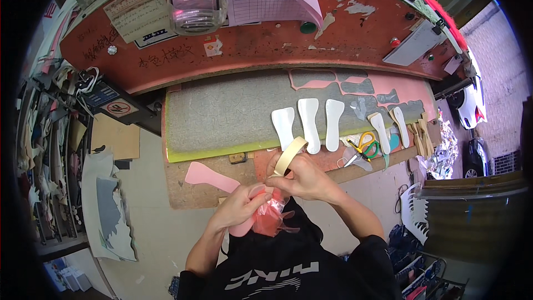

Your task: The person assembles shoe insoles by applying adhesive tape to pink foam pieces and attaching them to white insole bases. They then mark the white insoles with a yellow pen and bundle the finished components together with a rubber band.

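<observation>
- Nearest, in front of the black shirt (pixel 266 272), the left hand (pixel 242 205) grips a pink insole-shaped piece (pixel 240 229) and a salmon-red bundle (pixel 269 222) in shiny clear film; its inner layers are hidden.
- The right hand (pixel 304 178) has its fingertips gathered at the bundle's upper edge and carries a roll of cream tape (pixel 290 157); I cannot tell whether a strip is drawn off.
- The step in hand looks like wrapping or taping the bundle; the next move probably calls for the left hand to hold the layers firm while the right works the tape.
- Just beyond, a loose pink piece (pixel 211 176) lies near the close edge of the surface (pixel 179 191).
- Past it lie five white insole-shaped pieces (pixel 308 122), with yellow-handled scissors (pixel 360 149) among them.
- Farthest, a pink cut-out sheet (pixel 313 84) rests below the red panel (pixel 250 50).
</observation>
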Tool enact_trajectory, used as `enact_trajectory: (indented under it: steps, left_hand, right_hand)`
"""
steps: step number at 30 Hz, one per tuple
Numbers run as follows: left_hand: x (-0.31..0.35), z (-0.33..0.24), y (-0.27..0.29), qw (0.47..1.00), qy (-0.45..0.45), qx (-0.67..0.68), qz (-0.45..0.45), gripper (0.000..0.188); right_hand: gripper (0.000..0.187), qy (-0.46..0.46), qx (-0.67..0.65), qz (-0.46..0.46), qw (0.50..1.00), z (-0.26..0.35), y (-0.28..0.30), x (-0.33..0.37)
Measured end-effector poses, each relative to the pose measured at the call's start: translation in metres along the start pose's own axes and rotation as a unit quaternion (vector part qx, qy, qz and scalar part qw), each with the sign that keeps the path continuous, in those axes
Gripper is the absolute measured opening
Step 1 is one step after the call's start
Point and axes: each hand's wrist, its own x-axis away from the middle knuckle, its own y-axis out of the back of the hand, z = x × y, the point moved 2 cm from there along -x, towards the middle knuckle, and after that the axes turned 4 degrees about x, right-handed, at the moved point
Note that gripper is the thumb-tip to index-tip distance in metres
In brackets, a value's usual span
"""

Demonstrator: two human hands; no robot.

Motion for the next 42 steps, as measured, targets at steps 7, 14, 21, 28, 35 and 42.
enact_trajectory:
  steps: [7, 14, 21, 28, 35, 42]
  left_hand:
    - [-0.002, 0.024, 0.001, 1.0, 0.008, 0.011, -0.025, 0.032]
    - [0.002, 0.025, -0.014, 0.899, 0.064, 0.431, -0.048, 0.063]
    - [-0.008, 0.044, -0.007, 0.894, 0.067, 0.426, -0.124, 0.057]
    - [-0.025, 0.049, 0.08, 0.84, 0.001, 0.453, -0.299, 0.03]
    - [-0.025, 0.01, 0.035, 0.934, 0.04, 0.287, -0.209, 0.044]
    - [-0.006, 0.007, -0.019, 0.896, 0.04, 0.439, -0.045, 0.046]
  right_hand:
    - [0.017, 0.263, 0.282, -0.186, 0.904, -0.011, -0.022, 0.012]
    - [0.028, 0.397, 0.398, -0.207, 0.801, -0.009, -0.038, 0.032]
    - [0.021, 0.376, 0.303, -0.058, 0.874, -0.003, -0.058, 0.042]
    - [0.005, 0.262, -0.137, 0.328, 0.897, 0.046, -0.032, 0.069]
    - [0.008, 0.143, -0.245, 0.122, 0.951, 0.024, 0.017, 0.038]
    - [0.011, 0.108, -0.014, -0.097, 0.989, 0.008, 0.003, 0.002]
